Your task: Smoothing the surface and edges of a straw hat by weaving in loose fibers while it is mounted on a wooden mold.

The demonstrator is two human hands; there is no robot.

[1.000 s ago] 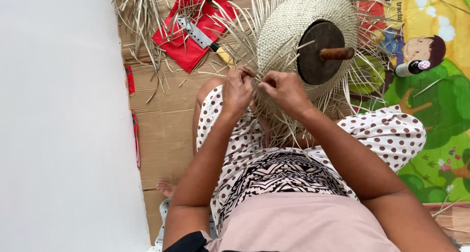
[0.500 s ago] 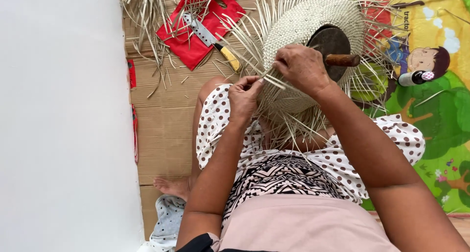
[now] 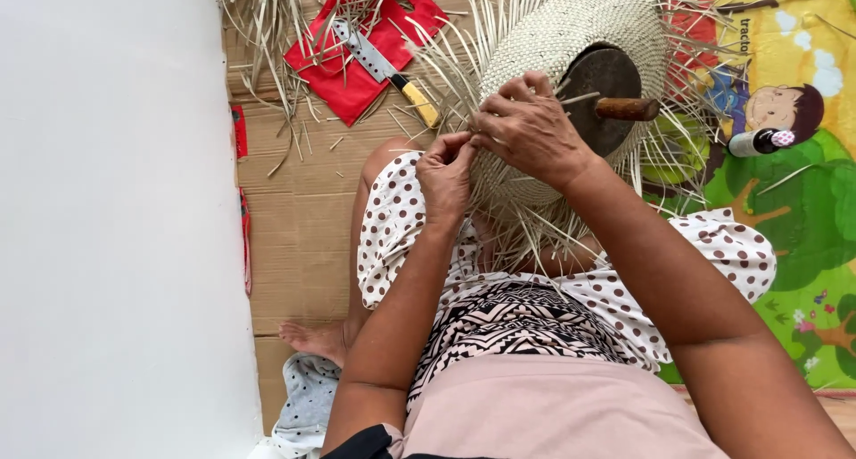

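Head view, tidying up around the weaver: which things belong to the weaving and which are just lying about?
In use:
pale round woven straw piece
left hand
right hand
dark round wooden-handled weight

Lying about:
yellow-handled knife
red cloth
small dark bottle

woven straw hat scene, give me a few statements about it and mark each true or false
1. Both hands work at the edge of the pale woven straw hat. True: the left hand pinches loose strands and the right hand grips the weave beside it.
2. The yellow-handled knife lies on a blue cloth. False: it lies on a red cloth.
3. A dark round block with a brown wooden handle sits on the hat. True.
4. The right hand holds the knife. False: the knife lies apart, untouched.
5. The floor under the red cloth is brown cardboard. True.
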